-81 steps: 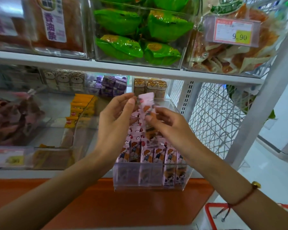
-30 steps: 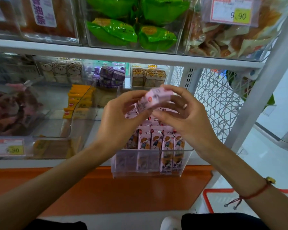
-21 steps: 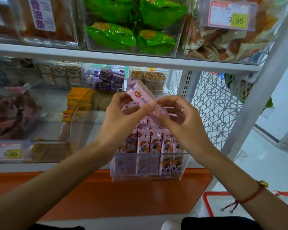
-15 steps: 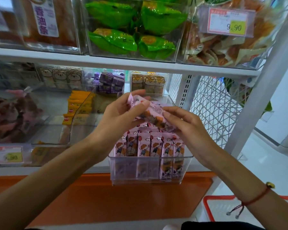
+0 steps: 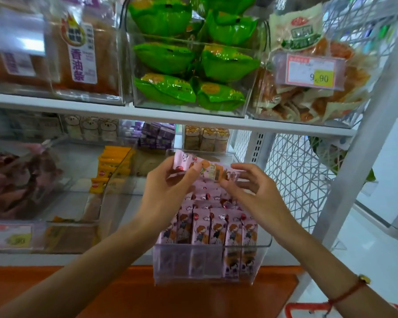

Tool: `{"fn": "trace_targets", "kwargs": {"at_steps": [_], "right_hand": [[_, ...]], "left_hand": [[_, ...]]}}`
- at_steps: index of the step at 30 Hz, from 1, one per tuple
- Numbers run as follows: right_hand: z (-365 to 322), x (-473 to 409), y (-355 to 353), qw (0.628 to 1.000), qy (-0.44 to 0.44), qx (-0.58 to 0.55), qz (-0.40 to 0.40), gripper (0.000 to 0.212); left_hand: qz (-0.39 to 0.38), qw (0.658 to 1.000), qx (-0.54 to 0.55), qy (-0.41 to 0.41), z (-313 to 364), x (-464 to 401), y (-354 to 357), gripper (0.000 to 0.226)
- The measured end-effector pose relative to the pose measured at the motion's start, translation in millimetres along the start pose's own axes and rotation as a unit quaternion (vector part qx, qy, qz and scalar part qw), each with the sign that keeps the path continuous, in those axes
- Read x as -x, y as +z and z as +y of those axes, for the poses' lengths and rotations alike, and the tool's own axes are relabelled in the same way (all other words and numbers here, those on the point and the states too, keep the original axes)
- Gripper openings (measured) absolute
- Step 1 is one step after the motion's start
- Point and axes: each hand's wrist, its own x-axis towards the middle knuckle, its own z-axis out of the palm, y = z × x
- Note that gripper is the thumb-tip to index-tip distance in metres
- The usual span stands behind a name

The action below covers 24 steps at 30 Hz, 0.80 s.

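A pink snack packet (image 5: 207, 168) with a cartoon print lies crosswise between my two hands, above a clear plastic bin (image 5: 207, 265). My left hand (image 5: 168, 193) pinches its left end with thumb and fingers. My right hand (image 5: 253, 191) holds its right end with curled fingers. The bin sticks out from the lower shelf and holds several upright pink packets (image 5: 216, 226) of the same kind in rows.
The white upper shelf (image 5: 170, 118) carries clear bins of green packets (image 5: 189, 72), brown bread bags (image 5: 83, 56) and orange snacks with a 9.90 price tag (image 5: 310, 72). Yellow packets (image 5: 110, 166) sit to the left. A wire mesh side panel (image 5: 296, 180) stands right; a red basket rim (image 5: 308, 306) lies below.
Across the frames both hands turned the pink packet from upright to lying crosswise and lowered it slightly toward the bin. The view shifted a little.
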Motion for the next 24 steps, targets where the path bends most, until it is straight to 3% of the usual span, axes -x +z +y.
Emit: {"fn": "trace_targets", "kwargs": {"at_steps": [3, 6, 9, 12, 15, 19, 24], "right_hand": [[6.5, -9.0, -3.0, 0.986, -0.046, 0.158, 0.012, 0.041], [14.9, -12.4, -0.7, 0.928, -0.112, 0.354, -0.028, 0.034], [20.7, -18.8, 7.4, 0.869, -0.122, 0.469, -0.099, 0.030], [19.5, -27.1, 10.9, 0.813, -0.112, 0.549, -0.161, 0.022], [21.6, -28.6, 4.5, 0.823, -0.106, 0.526, -0.185, 0.019], [24.3, -14.2, -4.1, 0.832, -0.173, 0.503, -0.158, 0.030], [24.2, 5.7, -6.6, 0.833, -0.177, 0.507, -0.136, 0.041]], "left_hand": [[0.039, 0.999, -0.030, 0.013, -2.1, -15.3, 0.8, 0.013], [0.026, 0.997, -0.068, 0.000, -5.0, -34.4, 9.7, 0.008], [0.007, 0.994, -0.105, -0.008, -10.9, -51.6, 18.8, 0.002], [-0.034, 0.986, -0.164, -0.009, -18.0, -66.0, 19.6, 0.021], [-0.070, 0.977, -0.203, -0.011, -21.2, -76.8, 16.3, 0.043], [-0.147, 0.954, -0.257, 0.037, -19.3, -88.1, 17.2, 0.045], [-0.253, 0.882, -0.388, 0.085, -21.4, -97.7, 31.5, 0.048]]}}
